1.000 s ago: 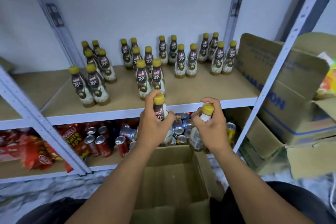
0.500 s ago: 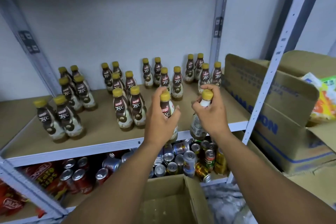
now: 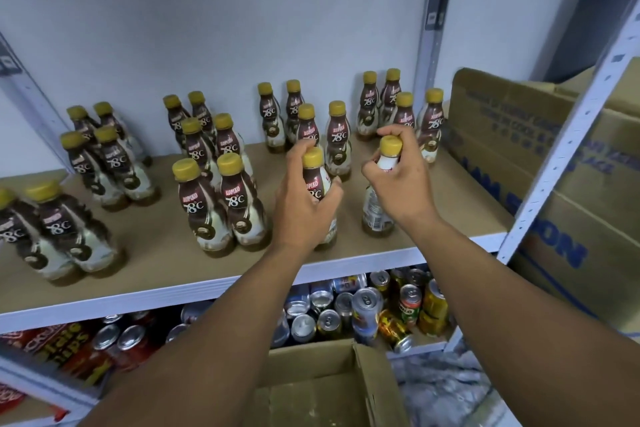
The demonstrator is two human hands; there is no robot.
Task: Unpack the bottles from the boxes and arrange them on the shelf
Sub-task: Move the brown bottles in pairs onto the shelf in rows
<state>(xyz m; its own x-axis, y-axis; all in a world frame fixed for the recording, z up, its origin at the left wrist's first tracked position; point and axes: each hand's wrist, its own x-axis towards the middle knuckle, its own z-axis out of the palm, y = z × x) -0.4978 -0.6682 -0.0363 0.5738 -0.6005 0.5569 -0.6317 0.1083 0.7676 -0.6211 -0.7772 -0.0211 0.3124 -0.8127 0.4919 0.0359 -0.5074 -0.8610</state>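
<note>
Head view: left hand grips KOPIKO 78°C bottle, right hand another bottle

Each bottle has a dark brown and cream swirled label and a mustard-yellow cap. The shelf is tan with a white front edge. The box is brown cardboard with blue print. The cans are silver, red, yellow and green.
</note>
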